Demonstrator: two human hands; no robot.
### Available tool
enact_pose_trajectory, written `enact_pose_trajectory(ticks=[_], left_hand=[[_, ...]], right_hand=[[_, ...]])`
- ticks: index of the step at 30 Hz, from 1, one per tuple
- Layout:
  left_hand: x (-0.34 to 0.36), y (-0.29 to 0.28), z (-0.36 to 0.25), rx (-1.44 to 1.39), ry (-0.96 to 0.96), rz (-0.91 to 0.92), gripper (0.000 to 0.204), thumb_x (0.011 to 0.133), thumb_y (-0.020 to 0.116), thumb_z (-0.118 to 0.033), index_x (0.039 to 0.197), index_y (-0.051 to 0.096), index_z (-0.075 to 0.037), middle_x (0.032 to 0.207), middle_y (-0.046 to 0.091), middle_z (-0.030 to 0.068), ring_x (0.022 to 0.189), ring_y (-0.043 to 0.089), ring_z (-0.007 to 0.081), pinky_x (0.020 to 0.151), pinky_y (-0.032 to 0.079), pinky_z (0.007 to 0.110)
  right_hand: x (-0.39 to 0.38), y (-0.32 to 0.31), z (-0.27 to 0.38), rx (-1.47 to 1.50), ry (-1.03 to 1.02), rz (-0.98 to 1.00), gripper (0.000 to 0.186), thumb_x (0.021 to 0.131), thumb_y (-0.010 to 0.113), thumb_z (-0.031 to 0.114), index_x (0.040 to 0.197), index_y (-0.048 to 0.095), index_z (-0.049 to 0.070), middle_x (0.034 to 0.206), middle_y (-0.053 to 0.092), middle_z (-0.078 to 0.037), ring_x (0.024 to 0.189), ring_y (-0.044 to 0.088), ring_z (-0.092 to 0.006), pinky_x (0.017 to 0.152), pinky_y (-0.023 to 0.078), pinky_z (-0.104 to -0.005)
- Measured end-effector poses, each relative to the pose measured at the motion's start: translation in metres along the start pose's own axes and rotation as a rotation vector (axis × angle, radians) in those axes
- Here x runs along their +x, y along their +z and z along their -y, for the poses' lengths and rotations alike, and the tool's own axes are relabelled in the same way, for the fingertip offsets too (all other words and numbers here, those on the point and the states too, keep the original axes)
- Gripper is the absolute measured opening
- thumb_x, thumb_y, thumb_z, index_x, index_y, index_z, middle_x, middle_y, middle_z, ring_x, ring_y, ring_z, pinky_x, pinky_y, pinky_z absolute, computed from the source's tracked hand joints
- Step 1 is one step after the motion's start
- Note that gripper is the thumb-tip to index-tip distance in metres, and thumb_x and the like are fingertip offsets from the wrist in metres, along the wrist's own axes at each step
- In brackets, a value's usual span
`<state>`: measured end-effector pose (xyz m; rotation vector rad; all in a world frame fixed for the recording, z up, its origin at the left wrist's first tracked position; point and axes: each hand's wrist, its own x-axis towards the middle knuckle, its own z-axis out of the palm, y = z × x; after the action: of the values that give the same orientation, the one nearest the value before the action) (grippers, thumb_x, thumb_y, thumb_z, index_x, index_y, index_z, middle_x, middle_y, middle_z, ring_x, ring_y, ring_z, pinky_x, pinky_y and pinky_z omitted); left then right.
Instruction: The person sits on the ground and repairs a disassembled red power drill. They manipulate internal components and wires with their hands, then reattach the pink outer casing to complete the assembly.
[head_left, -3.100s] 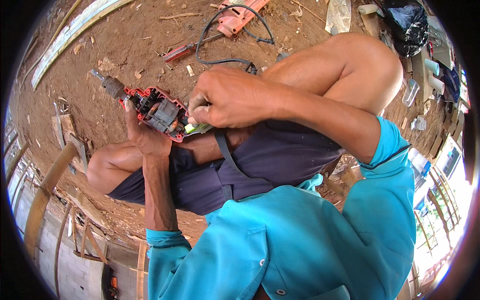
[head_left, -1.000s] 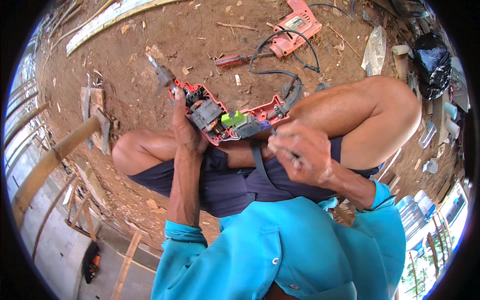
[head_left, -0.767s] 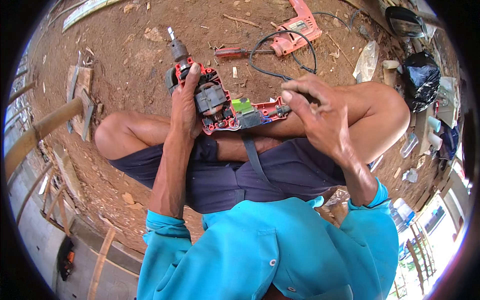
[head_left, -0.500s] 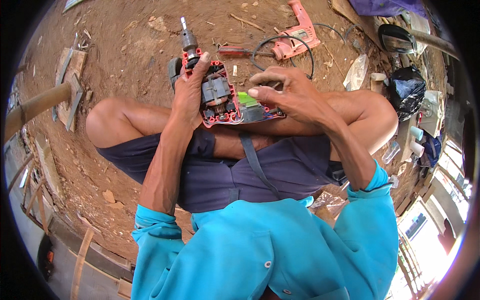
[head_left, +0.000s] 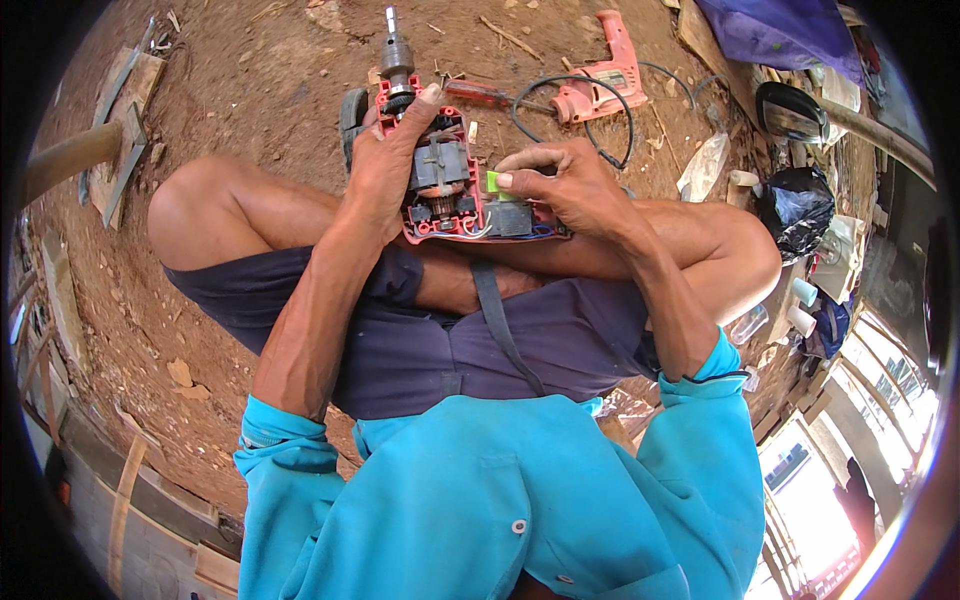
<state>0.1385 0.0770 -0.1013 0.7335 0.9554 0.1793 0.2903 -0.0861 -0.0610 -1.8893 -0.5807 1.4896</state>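
Note:
My left hand grips an opened red drill body, its chuck pointing up. Inside show a motor, coloured wires and a dark block. My right hand has its thumb and forefinger closed on a bright green part at the right of the motor, over the handle section, which it partly hides. The drill is held over my crossed legs. Beyond it on the dirt lie a red screwdriver and a salmon drill housing, with a looped black cable.
A wooden board and pole are at left. At right lie a black plastic bag, clear plastic, cups and a metal pole. Purple sheeting is at upper right.
My left hand has turned the opened drill until the chuck points upward. My right hand has moved from below the handle end up onto the green part. The camera's view has shifted.

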Motion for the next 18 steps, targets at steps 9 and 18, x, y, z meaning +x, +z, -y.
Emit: enact_pose_trajectory(ticks=[9, 18], left_hand=[[-0.001, 0.001, -0.002, -0.013, -0.023, 0.018, 0.031, 0.098, 0.075, -0.042, 0.105, 0.063, -0.014, 0.085, 0.071, 0.0022, 0.065, 0.070, 0.0126, 0.057, 0.063, 0.032], [0.000, 0.001, 0.000, -0.012, -0.016, 0.039, 0.031, 0.099, 0.074, -0.041, 0.105, 0.062, -0.014, 0.085, 0.071, 0.0017, 0.064, 0.070, 0.0123, 0.054, 0.062, 0.030]], right_hand=[[0.001, 0.003, -0.001, -0.060, -0.121, -0.032, 0.030, 0.090, 0.077, 0.024, 0.105, 0.080, -0.002, 0.088, 0.078, -0.013, 0.078, 0.069, -0.0165, 0.073, 0.055, -0.0341], [0.002, 0.006, -0.011, -0.053, -0.217, -0.062, 0.030, 0.090, 0.077, 0.023, 0.103, 0.080, -0.003, 0.087, 0.079, -0.014, 0.078, 0.069, -0.0161, 0.074, 0.055, -0.0347]])
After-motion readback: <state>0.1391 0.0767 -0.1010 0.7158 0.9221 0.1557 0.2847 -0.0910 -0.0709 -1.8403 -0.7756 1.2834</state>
